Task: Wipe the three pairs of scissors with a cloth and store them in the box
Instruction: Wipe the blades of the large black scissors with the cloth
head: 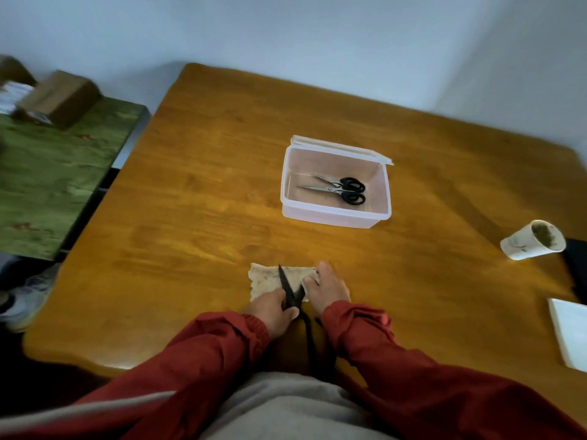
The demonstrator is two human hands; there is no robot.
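Head view: left hand (273, 308) grips black scissors (285, 284), blades pointing away; right hand (327, 287) pinches the cloth (265, 278).

Soft, diffuse light fills the room, dim and bluish on the wall (317, 42). The wooden table (190, 201) carries a pale sheen across its middle and darkens toward the near corners. The clear box (333, 215) and the scissors (336, 188) inside it look sharp, while the green surface (47, 185) and the cardboard carton (60, 98) at the left edge are smeared. Wide-angle distortion bows the table's edges and tilts the paper cup (524, 246).
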